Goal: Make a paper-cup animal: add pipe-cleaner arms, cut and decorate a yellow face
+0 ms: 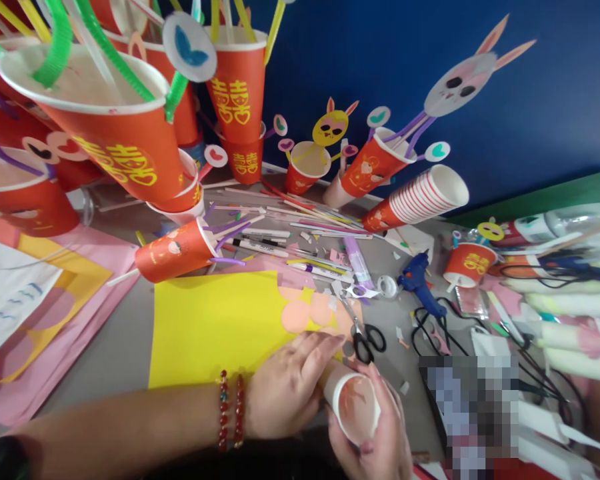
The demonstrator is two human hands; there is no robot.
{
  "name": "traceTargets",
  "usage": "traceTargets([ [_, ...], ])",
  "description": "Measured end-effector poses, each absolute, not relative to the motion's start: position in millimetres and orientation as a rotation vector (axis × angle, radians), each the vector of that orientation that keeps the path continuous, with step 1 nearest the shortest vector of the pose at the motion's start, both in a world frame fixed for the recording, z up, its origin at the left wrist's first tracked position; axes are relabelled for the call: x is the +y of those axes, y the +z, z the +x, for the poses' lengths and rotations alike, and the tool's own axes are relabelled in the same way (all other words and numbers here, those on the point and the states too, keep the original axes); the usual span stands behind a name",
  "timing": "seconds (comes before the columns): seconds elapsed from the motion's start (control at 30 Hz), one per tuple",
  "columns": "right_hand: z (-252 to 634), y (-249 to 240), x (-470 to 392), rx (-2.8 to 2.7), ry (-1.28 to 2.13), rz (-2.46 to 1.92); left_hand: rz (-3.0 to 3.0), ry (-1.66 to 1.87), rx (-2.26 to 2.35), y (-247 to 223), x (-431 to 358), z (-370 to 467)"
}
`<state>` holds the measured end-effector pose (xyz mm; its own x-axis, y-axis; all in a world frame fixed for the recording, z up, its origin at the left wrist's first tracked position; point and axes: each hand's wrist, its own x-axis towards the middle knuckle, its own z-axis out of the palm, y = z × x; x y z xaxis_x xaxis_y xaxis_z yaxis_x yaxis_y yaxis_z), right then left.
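A paper cup (359, 408) is held low in the view, tilted so its open mouth faces the camera. My right hand (387, 427) wraps round its right side and lower rim. My left hand (290, 383), with two beaded bracelets at the wrist, lies against the cup's left side, its fingers close together. A yellow sheet (210, 327) lies beneath and beyond my left hand, with peach paper circles (296, 316) at its right end. Black-handled scissors (364, 341) rest just beyond the cup, touching neither palm.
Red cups (125, 143) with straws stand stacked at the left. Pens and straws (260, 247) are strewn along the back. A row of nested cups (420, 197) leans near the blue wall. A blue glue gun (423, 283) and black cables lie right. Pink paper (90, 303) is at left.
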<state>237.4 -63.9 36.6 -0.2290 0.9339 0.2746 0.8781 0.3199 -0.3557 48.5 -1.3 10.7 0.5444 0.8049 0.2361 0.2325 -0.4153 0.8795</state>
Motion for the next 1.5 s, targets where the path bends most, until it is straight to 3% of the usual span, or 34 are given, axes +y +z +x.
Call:
traceTargets([
  [0.9,222.4,42.8,-65.1,-2.022,0.183,-1.712,1.957,0.822,0.724,7.1,-1.3,49.4],
  [1.27,226.0,61.3,-67.4,-2.083,0.474,-1.731,2.111,0.712,0.738,7.4,1.6,51.5],
  [1.5,262.2,75.8,-57.0,-2.197,0.826,-1.465,2.19,0.687,0.746,7.5,2.8,52.1],
])
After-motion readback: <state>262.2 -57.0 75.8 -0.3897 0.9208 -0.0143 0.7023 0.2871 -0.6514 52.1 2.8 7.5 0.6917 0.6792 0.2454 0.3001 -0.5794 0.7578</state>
